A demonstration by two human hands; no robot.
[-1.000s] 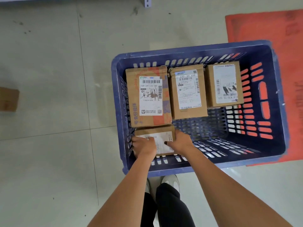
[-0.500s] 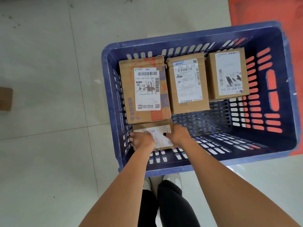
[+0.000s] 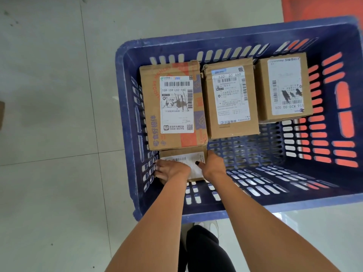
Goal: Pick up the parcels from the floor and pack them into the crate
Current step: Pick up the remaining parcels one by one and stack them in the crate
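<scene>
The left hand [image 3: 170, 170] and the right hand [image 3: 213, 166] each grip one end of the small parcel [image 3: 184, 158], its long side lying left to right, low in the crate [image 3: 125, 107] by the big parcel [image 3: 173, 107]

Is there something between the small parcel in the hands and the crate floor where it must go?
Nothing visible does. The small parcel already sits low in the crate, between both hands, against the big parcel.

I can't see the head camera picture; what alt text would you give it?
Two bare hands, left hand and right hand, grip a small parcel in the near left corner of a blue crate. Three larger labelled parcels lie in a row along its far wall, on a pale tiled floor.
</scene>
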